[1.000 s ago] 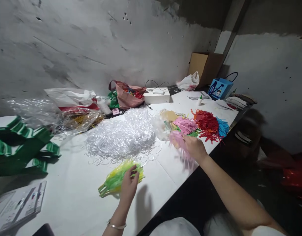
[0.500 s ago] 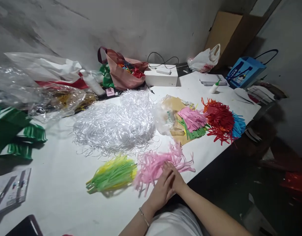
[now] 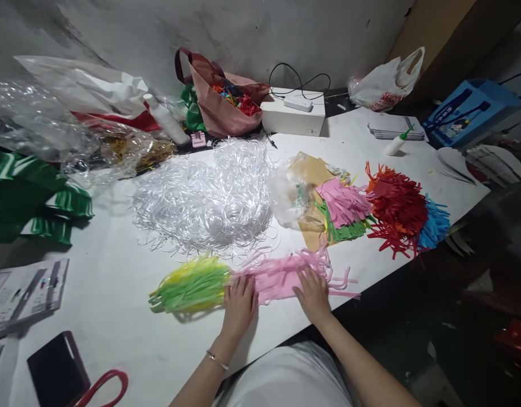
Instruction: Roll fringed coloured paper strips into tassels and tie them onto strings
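A fringed pink tissue-paper piece (image 3: 279, 278) lies spread on the white table top (image 3: 116, 316). My left hand (image 3: 240, 299) rests on its left end, fingers spread and flat. On its right part lies my right hand (image 3: 313, 294), also open, thumb apart from the fingers. Just left of my left hand is a green and yellow fringed tissue bundle (image 3: 192, 285), its strips pointing left. A large heap of shiny white strands (image 3: 205, 203) sits behind both pieces.
Behind on the right are pink and green tassels (image 3: 345, 203), a red tassel pile (image 3: 398, 203), blue tassels (image 3: 434, 223) and a glue bottle (image 3: 396, 145). A phone-like dark device (image 3: 59, 370) lies front left. A pink bag (image 3: 226, 107) and white box (image 3: 294, 117) stand behind.
My hands have moved apart from being together over the pink paper, left hand to its left end. The pink paper now lies flatter and straighter. The camera view has shifted.
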A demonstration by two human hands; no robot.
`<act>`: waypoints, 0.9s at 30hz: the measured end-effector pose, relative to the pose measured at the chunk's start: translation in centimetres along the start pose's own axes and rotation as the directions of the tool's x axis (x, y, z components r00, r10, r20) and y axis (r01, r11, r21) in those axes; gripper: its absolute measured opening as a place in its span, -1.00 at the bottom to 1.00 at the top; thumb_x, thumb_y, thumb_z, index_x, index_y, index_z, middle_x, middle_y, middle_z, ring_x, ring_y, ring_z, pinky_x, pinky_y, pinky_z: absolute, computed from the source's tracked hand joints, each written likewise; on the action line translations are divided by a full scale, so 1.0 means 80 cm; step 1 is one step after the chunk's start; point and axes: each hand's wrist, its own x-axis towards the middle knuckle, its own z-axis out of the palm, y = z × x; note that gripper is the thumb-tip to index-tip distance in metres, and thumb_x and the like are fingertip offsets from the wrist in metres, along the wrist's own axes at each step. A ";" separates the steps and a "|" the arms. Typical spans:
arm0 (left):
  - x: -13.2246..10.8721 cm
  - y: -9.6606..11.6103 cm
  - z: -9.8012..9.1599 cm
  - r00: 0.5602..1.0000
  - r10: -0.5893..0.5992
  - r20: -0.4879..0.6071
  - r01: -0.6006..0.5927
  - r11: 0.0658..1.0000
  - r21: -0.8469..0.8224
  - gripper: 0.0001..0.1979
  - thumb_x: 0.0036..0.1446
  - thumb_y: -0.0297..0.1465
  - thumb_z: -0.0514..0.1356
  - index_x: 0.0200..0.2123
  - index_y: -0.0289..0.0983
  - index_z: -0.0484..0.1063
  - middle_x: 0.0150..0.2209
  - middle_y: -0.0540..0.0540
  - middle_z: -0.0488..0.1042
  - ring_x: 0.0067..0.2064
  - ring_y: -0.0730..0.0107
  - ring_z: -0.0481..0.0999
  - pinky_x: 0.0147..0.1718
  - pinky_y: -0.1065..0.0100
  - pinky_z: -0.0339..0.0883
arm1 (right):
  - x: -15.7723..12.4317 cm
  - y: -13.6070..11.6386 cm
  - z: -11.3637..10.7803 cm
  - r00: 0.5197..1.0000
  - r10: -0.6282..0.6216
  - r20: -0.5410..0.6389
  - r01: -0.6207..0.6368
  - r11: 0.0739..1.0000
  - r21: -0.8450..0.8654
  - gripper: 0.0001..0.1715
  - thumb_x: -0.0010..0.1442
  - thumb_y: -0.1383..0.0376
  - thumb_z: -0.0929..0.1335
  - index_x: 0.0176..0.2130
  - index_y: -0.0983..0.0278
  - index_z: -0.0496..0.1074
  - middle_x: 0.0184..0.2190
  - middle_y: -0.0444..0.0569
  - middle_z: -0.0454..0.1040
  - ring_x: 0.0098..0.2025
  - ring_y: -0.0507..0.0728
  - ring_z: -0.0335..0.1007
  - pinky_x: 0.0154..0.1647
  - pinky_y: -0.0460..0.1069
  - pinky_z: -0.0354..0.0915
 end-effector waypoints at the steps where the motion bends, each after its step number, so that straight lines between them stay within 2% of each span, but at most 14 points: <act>1: -0.001 0.002 0.000 1.000 -0.009 0.002 0.009 1.000 -0.004 -0.60 0.26 -0.33 -0.01 0.09 -0.31 0.38 0.15 -0.36 0.36 0.18 -0.17 0.27 0.11 -0.25 0.05 | 0.005 0.007 -0.002 0.999 0.036 -0.018 -0.036 0.999 -0.002 -0.46 0.33 0.14 0.22 0.25 0.17 0.19 0.23 0.14 0.24 0.22 0.33 0.14 0.15 0.29 0.08; 3: -0.005 0.006 -0.003 1.000 -0.015 -0.005 0.015 0.999 -0.031 -0.61 0.25 -0.33 0.00 0.08 -0.30 0.39 0.13 -0.36 0.37 0.17 -0.16 0.28 0.11 -0.27 0.03 | 0.013 0.027 -0.008 0.984 0.156 -0.081 -0.156 0.988 0.009 -0.47 0.31 0.14 0.22 0.23 0.18 0.22 0.20 0.16 0.27 0.18 0.37 0.17 0.10 0.31 0.11; 4: -0.007 0.007 -0.006 1.000 -0.009 -0.017 0.008 0.999 -0.050 -0.62 0.25 -0.34 0.00 0.07 -0.29 0.39 0.13 -0.35 0.38 0.17 -0.14 0.28 0.11 -0.27 0.03 | 0.017 0.039 -0.012 0.961 0.242 -0.130 -0.240 0.970 0.033 -0.46 0.30 0.14 0.22 0.22 0.19 0.23 0.19 0.17 0.28 0.16 0.38 0.18 0.08 0.33 0.12; 6: -0.012 0.009 -0.017 0.998 0.015 -0.058 -0.021 0.995 -0.095 -0.65 0.25 -0.35 0.01 0.06 -0.28 0.38 0.12 -0.32 0.38 0.17 -0.10 0.28 0.11 -0.22 0.07 | 0.019 0.064 -0.023 0.875 0.415 -0.248 -0.393 0.910 0.134 -0.47 0.27 0.15 0.22 0.18 0.24 0.28 0.17 0.20 0.28 0.15 0.39 0.19 0.06 0.33 0.15; 8: -0.018 0.014 -0.032 0.994 0.038 -0.103 -0.054 0.987 -0.150 -0.67 0.25 -0.38 0.02 0.06 -0.26 0.35 0.11 -0.29 0.38 0.16 -0.04 0.30 0.09 -0.14 0.16 | 0.015 0.081 -0.035 0.790 0.504 -0.350 -0.431 0.861 0.269 -0.51 0.24 0.20 0.21 0.11 0.30 0.34 0.16 0.21 0.27 0.17 0.37 0.18 0.10 0.30 0.16; 9: -0.020 0.020 -0.039 0.991 0.052 -0.122 -0.074 0.980 -0.184 -0.67 0.24 -0.40 0.03 0.06 -0.25 0.34 0.11 -0.28 0.38 0.14 0.00 0.32 0.06 -0.08 0.21 | 0.010 0.085 -0.040 0.775 0.504 -0.382 -0.398 0.858 0.324 -0.54 0.23 0.24 0.20 0.07 0.31 0.37 0.15 0.21 0.26 0.18 0.34 0.18 0.12 0.28 0.17; 11: -0.019 0.039 -0.050 0.984 0.116 -0.138 -0.150 0.953 -0.264 -0.68 0.24 -0.44 0.04 0.05 -0.23 0.33 0.09 -0.26 0.39 0.11 0.07 0.35 0.03 0.01 0.28 | 0.001 0.083 -0.045 0.797 0.446 -0.406 -0.292 0.875 0.387 -0.58 0.22 0.30 0.19 0.02 0.31 0.40 0.14 0.19 0.25 0.19 0.28 0.18 0.15 0.22 0.19; 13: -0.008 0.068 -0.052 0.961 0.243 -0.131 -0.274 0.899 -0.341 -0.67 0.24 -0.48 0.02 0.06 -0.22 0.31 0.09 -0.24 0.38 0.12 0.14 0.35 0.05 0.07 0.30 | -0.006 0.071 -0.041 0.848 0.356 -0.394 -0.197 0.900 0.388 -0.60 0.23 0.35 0.18 0.00 0.30 0.41 0.12 0.17 0.27 0.17 0.23 0.21 0.14 0.19 0.23; 15: 0.014 0.101 -0.043 0.913 0.395 -0.103 -0.402 0.830 -0.387 -0.63 0.24 -0.52 -0.02 0.10 -0.25 0.28 0.13 -0.23 0.36 0.16 0.19 0.31 0.10 0.11 0.27 | -0.007 0.058 -0.029 0.900 0.242 -0.362 -0.116 0.935 0.335 -0.57 0.24 0.39 0.15 0.04 0.29 0.39 0.09 0.16 0.31 0.15 0.21 0.24 0.14 0.17 0.25; 17: 0.044 0.130 -0.027 0.863 0.502 -0.056 -0.483 0.788 -0.383 -0.59 0.24 -0.53 -0.04 0.14 -0.28 0.25 0.17 -0.24 0.33 0.22 0.18 0.25 0.16 0.06 0.20 | -0.002 0.047 -0.012 0.949 0.094 -0.301 -0.017 0.968 0.249 -0.49 0.24 0.45 0.12 0.12 0.28 0.33 0.10 0.12 0.36 0.18 0.17 0.22 0.18 0.16 0.22; 19: 0.072 0.146 -0.010 0.854 0.520 -0.003 -0.490 0.803 -0.341 -0.59 0.26 -0.46 -0.02 0.16 -0.29 0.25 0.18 -0.25 0.34 0.25 0.10 0.22 0.20 -0.09 0.09 | 0.006 0.043 0.000 0.979 -0.028 -0.200 0.061 0.986 0.158 -0.40 0.23 0.50 0.11 0.21 0.26 0.25 0.16 0.08 0.32 0.23 0.14 0.16 0.23 0.15 0.15; 21: 0.092 0.146 0.001 0.879 0.476 0.032 -0.450 0.850 -0.275 -0.59 0.27 -0.35 0.02 0.17 -0.25 0.26 0.21 -0.24 0.31 0.27 -0.01 0.17 0.20 -0.27 -0.07 | 0.015 0.046 0.006 0.993 -0.034 -0.114 0.041 0.997 0.064 -0.37 0.22 0.48 0.15 0.26 0.27 0.16 0.25 0.08 0.20 0.30 0.17 0.04 0.28 0.20 0.04; 23: 0.098 0.132 0.007 0.914 0.404 0.038 -0.390 0.900 -0.197 -0.57 0.26 -0.26 0.04 0.18 -0.21 0.27 0.26 -0.24 0.25 0.29 -0.11 0.13 0.19 -0.37 -0.21 | 0.020 0.055 0.005 0.994 0.067 -0.086 -0.070 0.997 -0.023 -0.38 0.24 0.42 0.21 0.27 0.29 0.14 0.29 0.13 0.12 0.34 0.25 -0.05 0.29 0.28 -0.06; 27: 0.083 0.082 0.006 0.969 0.245 0.016 -0.244 0.968 -0.065 -0.55 0.24 -0.21 0.06 0.16 -0.21 0.32 0.23 -0.31 0.27 0.25 -0.20 0.17 0.16 -0.38 -0.21 | 0.015 0.090 -0.006 0.964 0.233 -0.131 -0.242 0.969 -0.057 -0.47 0.27 0.28 0.24 0.22 0.29 0.22 0.26 0.19 0.18 0.30 0.30 0.03 0.24 0.33 -0.07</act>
